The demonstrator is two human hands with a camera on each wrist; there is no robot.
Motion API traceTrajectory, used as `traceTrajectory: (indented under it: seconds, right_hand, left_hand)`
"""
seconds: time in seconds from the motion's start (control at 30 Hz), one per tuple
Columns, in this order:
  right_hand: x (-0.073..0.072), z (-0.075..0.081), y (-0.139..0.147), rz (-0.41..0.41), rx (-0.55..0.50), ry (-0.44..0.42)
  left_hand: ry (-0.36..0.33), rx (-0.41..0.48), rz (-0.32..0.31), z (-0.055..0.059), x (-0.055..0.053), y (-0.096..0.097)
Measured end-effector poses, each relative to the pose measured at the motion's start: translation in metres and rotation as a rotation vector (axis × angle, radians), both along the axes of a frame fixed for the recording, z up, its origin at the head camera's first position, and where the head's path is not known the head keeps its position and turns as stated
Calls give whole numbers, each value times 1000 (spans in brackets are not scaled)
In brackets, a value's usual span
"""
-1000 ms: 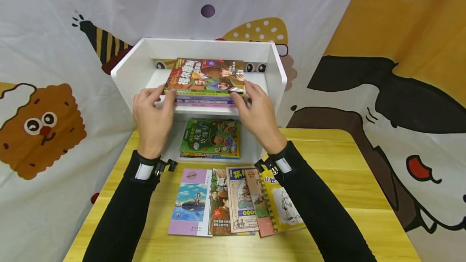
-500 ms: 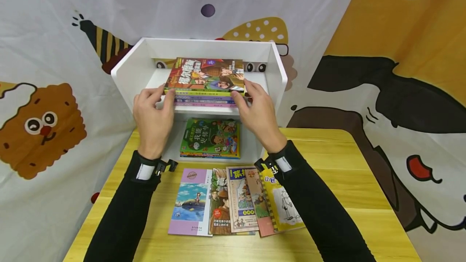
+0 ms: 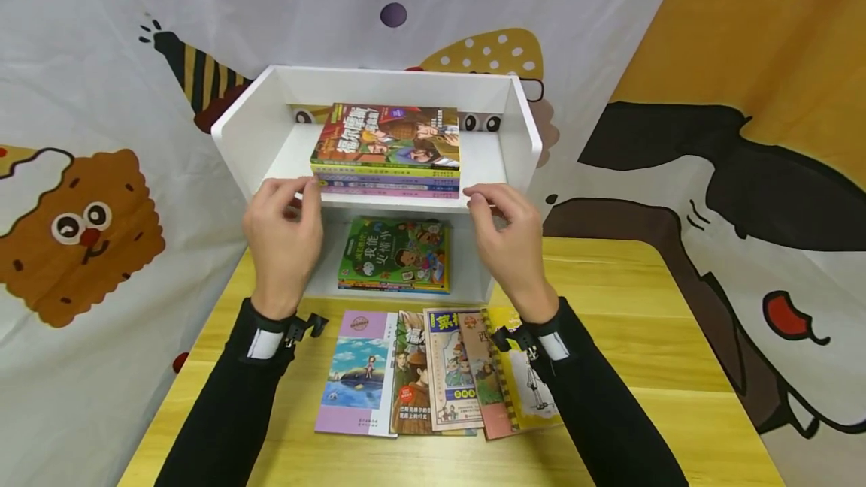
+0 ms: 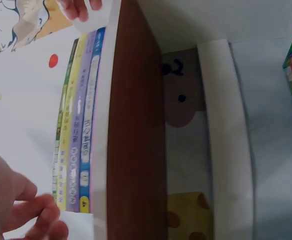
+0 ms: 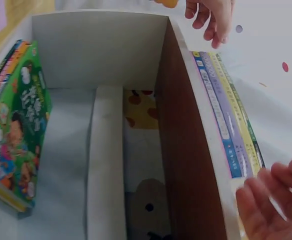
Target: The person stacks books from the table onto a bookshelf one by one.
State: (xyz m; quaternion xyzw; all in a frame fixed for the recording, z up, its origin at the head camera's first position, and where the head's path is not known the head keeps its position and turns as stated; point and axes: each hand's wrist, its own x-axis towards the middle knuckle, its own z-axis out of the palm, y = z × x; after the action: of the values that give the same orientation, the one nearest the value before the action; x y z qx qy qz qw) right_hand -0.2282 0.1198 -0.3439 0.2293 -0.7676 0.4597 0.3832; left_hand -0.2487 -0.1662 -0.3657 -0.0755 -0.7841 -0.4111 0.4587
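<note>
A stack of several books lies flat on the upper shelf, the top one with a red-brown cover of cartoon figures. Yellow, purple and blue spines face outward in the left wrist view. My left hand is at the stack's left front corner, fingers loosely bent, fingertips right by the spines. To the right of the stack, my right hand hangs loosely bent and apart from the books. Neither hand holds anything. The right wrist view shows my right fingers just off the stack's end.
The white two-tier shelf stands on a wooden table against a printed cloth. Green-covered books lie on its lower tier. In front, several books overlap in a row, from a lilac one to a yellow one.
Both hands have let go of the book stack. The right hand has moved right and down, the left slightly down. The stack stays on the upper shelf, and the head view has shifted slightly.
</note>
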Motion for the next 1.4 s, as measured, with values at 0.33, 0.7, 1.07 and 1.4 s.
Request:
traceTrajectory:
  seconds: [0.33,0.7,1.07,1.4]
  right_hand:
    - [20,-64,32,133,189,-143]
    - [38,-140,42,93,362,-471]
    - [57,-197,31,71,540,-571]
    - [66,-220,24,97,556,-507]
  left_hand:
    - [-146,-100,-170,-51,24,8]
    - [-634,-223,-302,-128,46,42]
    - [-826,-307,-417,-178,57,63]
    - [-718,-359,-336,-189,57,53]
